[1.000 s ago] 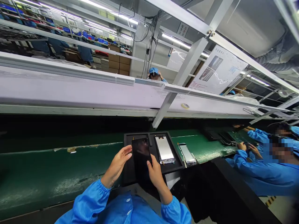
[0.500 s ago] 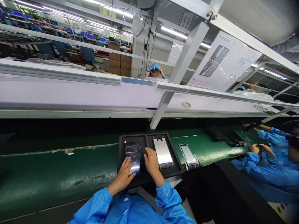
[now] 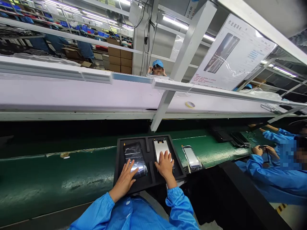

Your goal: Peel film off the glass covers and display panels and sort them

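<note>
In front of me a black tray (image 3: 149, 174) with two compartments lies on the green belt. Its left compartment holds a dark, glossy phone screen panel (image 3: 134, 153) under clear film. My left hand (image 3: 124, 179), fingers spread, rests over the lower left part of that panel. A silver-backed screen panel (image 3: 159, 146) lies in the right compartment. My right hand (image 3: 165, 164) lies flat over its lower half with the fingers stretched out, hiding part of it. Neither hand grips anything.
Right of the tray lies another silver panel (image 3: 192, 156) on the green belt (image 3: 91, 169). Black trays (image 3: 220, 134) and stacked dark panels (image 3: 240, 140) are farther right, near a co-worker's hands (image 3: 266, 150). A slanted white post (image 3: 163, 110) stands behind the tray; a tape roll (image 3: 190, 104) sits on the shelf.
My right hand has moved right, from the tray's middle divider onto the silver-backed panel. My left hand stays at the dark panel. The view has shifted slightly.
</note>
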### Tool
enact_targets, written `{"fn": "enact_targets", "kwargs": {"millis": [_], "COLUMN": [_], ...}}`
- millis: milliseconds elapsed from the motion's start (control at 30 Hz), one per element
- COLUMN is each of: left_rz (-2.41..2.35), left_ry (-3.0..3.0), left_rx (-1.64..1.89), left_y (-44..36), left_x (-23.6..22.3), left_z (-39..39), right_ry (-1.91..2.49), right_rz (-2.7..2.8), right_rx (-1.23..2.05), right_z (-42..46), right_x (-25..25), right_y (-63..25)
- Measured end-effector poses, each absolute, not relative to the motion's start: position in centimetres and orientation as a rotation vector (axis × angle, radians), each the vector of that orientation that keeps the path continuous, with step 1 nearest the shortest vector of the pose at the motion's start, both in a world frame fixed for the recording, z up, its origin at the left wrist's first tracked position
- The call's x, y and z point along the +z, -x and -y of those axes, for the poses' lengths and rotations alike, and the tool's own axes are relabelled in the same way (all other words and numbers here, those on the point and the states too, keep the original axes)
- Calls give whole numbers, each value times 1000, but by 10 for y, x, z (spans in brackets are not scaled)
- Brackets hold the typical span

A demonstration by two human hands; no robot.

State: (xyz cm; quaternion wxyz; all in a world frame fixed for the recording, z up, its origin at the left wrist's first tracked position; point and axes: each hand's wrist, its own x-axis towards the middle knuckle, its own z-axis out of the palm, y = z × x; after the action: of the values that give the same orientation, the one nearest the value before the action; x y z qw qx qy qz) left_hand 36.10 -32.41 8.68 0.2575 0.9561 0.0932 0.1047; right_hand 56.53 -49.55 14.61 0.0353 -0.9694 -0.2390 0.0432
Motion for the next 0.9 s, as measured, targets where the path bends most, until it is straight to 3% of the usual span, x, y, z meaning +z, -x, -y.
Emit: {"fn": "enact_targets", "kwargs": {"millis": [333, 467, 533, 633, 767, 900], "left_rz": [-125, -122, -312, -586, -535, -481], "left_ry": [-2604, -2421, -2229, -1922, -1757, -1726], "left_rx": [260, 322, 428, 429, 400, 323], "left_y": [-359, -359, -361, -371, -389, -381], "left_x": [80, 89, 94, 101, 112, 134], "left_z": [318, 320, 321, 317, 309, 298], "right_ry": [2976, 2634, 2472, 2619, 2910, 2901], "right_rz": [792, 1014, 1151, 1199, 1097, 1049], "right_rx": [-28, -255, -169, 33, 140, 79], "right_z": [498, 489, 474, 444, 419, 432], "right_x": [140, 142, 145, 152, 159, 154], "right_y": [-567, -549, -533, -508, -500, -512]}}
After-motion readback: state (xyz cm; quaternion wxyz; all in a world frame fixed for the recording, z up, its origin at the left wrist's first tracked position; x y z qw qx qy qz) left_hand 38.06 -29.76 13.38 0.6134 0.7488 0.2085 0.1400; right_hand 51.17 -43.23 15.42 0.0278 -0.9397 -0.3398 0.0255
